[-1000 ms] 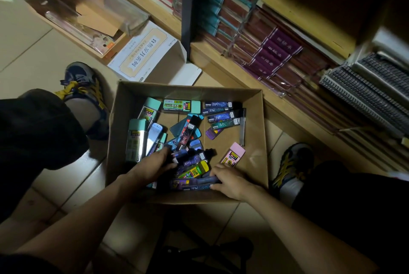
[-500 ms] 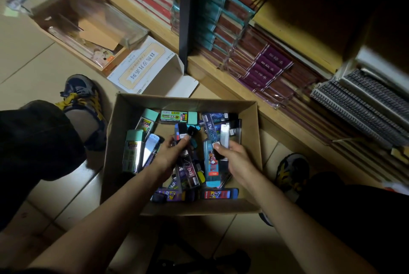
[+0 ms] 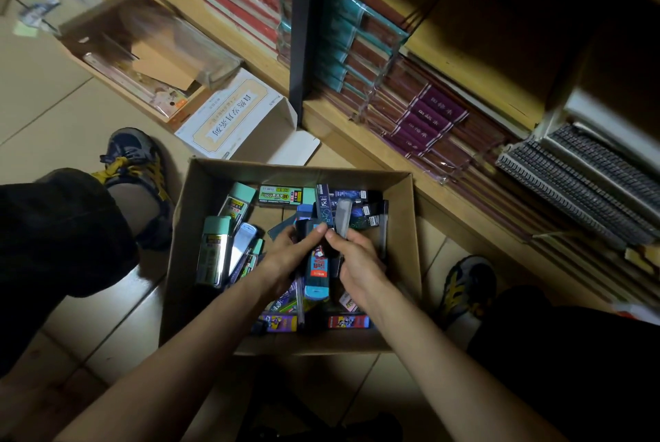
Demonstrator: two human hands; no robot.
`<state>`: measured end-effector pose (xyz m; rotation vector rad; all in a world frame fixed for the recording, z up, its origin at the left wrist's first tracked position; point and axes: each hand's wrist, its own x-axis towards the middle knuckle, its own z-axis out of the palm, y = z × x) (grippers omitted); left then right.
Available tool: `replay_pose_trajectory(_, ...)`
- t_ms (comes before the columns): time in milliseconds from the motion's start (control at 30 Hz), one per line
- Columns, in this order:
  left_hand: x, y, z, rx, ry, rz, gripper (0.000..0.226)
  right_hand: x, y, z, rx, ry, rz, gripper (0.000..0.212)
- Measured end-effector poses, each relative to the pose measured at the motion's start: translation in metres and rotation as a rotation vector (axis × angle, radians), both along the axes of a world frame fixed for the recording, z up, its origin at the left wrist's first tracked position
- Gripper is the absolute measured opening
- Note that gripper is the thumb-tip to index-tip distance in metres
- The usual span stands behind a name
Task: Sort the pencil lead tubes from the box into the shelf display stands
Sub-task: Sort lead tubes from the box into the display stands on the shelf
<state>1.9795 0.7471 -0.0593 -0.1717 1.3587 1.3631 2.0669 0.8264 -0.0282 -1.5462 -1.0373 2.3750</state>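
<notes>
A brown cardboard box [image 3: 200,227] stands open on the floor between my feet, with several pencil lead tubes loose in it. Mint-capped tubes [image 3: 213,252] lie along its left side; a green-labelled tube [image 3: 280,195] lies at the back. Over the middle of the box my left hand [image 3: 285,255] and my right hand [image 3: 357,259] together grip an upright bunch of tubes [image 3: 319,270]: a blue one in front, dark and grey ones behind. The fingertips of both hands meet at the bunch's upper part.
A wooden shelf [image 3: 360,141] runs diagonally at the right, packed with wrapped notebooks [image 3: 425,120] and spiral pads [image 3: 578,188]. A white printed box [image 3: 232,116] and a clear-lidded tray [image 3: 150,59] lie on the floor behind the cardboard box. My shoes [image 3: 135,159] flank it.
Both hands rose from the front of the box, where they were gathering tubes, and came together at its middle. The tubes they collected are now pressed into one upright bunch.
</notes>
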Motion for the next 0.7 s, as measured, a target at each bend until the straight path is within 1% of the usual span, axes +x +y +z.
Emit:
replay_pose_trajectory(167, -0.004, -0.002, 0.005, 0.039, -0.002, -0.021, 0.056, 0.003, 0.012, 0.012, 0.045, 0.000, 0.061, 0.027)
replay_pose_trajectory(267, -0.012, 0.001, 0.011, 0.073, 0.025, 0.028, 0.048, 0.006, 0.024, 0.026, 0.086, 0.022, 0.064, 0.013)
replay_pose_trajectory(333, -0.018, 0.005, 0.018, 0.076, 0.048, 0.094, 0.048, 0.009, 0.033, 0.036, 0.102, 0.052, 0.087, 0.010)
replay_pose_trajectory(400, -0.023, 0.011, 0.030, 0.078, 0.074, 0.162, 0.056, 0.012, 0.038, 0.047, 0.117, 0.094, 0.143, 0.014)
replay_pose_trajectory(500, -0.026, 0.017, 0.053, 0.148, 0.081, 0.235, 0.067, 0.013, 0.039, 0.065, 0.187, 0.103, 0.194, 0.020)
replay_pose_trajectory(600, -0.025, 0.022, 0.077, 0.222, 0.087, 0.226, 0.067, 0.011, 0.034, 0.085, 0.268, 0.117, 0.217, 0.018)
replay_pose_trajectory(700, -0.021, 0.025, 0.102, 0.235, 0.190, 0.185, 0.064, 0.008, 0.028, 0.104, 0.339, 0.118, 0.256, 0.015)
